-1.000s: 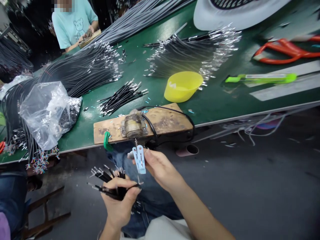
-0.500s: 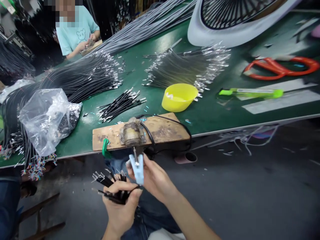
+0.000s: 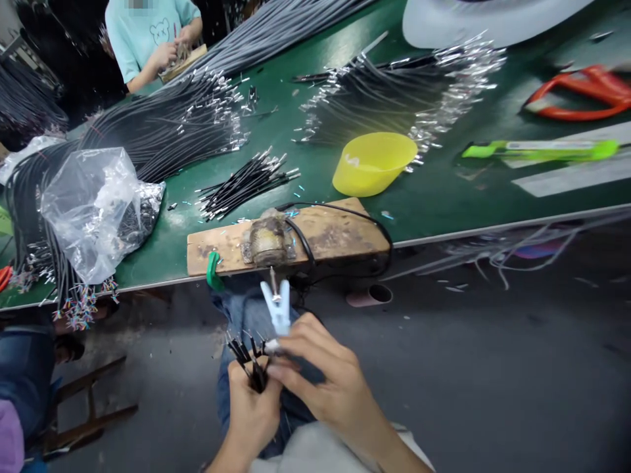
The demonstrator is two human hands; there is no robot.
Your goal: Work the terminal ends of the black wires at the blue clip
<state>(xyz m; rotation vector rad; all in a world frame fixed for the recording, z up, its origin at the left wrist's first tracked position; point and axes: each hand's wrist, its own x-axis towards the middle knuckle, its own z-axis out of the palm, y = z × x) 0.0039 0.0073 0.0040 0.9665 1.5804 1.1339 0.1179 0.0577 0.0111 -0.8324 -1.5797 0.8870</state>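
My left hand is closed around a bundle of short black cables with thin bare tips pointing up. Against that bundle, the thumb and fingers of my right hand are pinched together; what lies between them is too blurred to make out. Just above my hands a light blue clip hangs on a metal shaft from a small motor. The motor is fixed to a wooden board at the table's front edge. A black cord runs beside it on the board.
On the green table lie a pile of short black cables, a yellow container, a plastic bag, a green cutter and red-handled scissors. A person works at the back left.
My right hand has moved from the blue clip down to the cables in my left hand. The clip's jaws now face differently, and the view has shifted slightly.
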